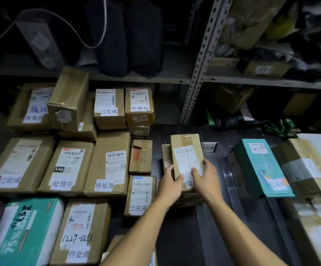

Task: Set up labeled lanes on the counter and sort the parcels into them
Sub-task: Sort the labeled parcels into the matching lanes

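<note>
Hands both on one small cardboard parcel (186, 160): my left hand (170, 184) grips its near-left edge, my right hand (205, 181) wraps the near-right edge, thumb lying across the white shipping label. Parcel sits tilted on top of another box (188, 200), on the dark counter (176, 237). All places below are relative to this held parcel.

Just beyond it, a small white lane card (210, 147) stands on the counter, text too blurred to read fully. Left of it, touching or nearly so, a slim box (166, 156); further left, the unsorted pile, each box with a status sticker. Right of it, well apart, a teal box (259, 166) with its own sticker.

Risks, my guess:
- My right thumb covers most of the parcel's status sticker, only the first character shows, so I could misread it and drop it in the wrong lane.
- Grip is at the near end only; far end is unsupported, so it could tip off the box beneath.
- Pushing it forward could knock the lane card flat.
- Swinging left could nudge the slim box over.
</note>
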Motion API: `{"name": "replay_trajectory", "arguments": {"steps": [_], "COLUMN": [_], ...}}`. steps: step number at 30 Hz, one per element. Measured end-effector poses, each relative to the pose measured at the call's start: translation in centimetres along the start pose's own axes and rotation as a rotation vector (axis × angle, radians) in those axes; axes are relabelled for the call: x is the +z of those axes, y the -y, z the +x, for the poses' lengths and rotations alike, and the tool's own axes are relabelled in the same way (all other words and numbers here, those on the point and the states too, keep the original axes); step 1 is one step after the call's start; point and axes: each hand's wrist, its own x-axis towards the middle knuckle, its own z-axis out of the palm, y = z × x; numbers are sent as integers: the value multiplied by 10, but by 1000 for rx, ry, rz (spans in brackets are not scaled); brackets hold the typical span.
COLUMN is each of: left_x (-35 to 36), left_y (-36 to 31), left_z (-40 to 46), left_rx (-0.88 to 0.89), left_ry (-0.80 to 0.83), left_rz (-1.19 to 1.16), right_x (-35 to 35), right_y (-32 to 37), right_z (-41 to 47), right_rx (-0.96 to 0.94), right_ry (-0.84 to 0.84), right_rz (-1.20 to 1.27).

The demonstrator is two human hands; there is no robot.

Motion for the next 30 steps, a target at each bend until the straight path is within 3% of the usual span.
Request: {"name": "replay_trajectory", "arguments": {"steps": [6,11,18,30], "left_x": [-19,-78,-153,-183], "left_y": [-14,-40,-73,-75], "left_z": [1,10,28,59], "left_rx": [-7,84,169,204], "left_ry": [-35,-191,-322,-280], "left_rz": [-14,-38,-102,-214], "right_x": [3,25,74,121], "right_y": [9,62,149,184], "right_z": [3,7,65,149], "right_rx": [-84,-243,74,118], "right_ry": [-86,-46,218,326], "right_rz": [-75,80,677,584]}}
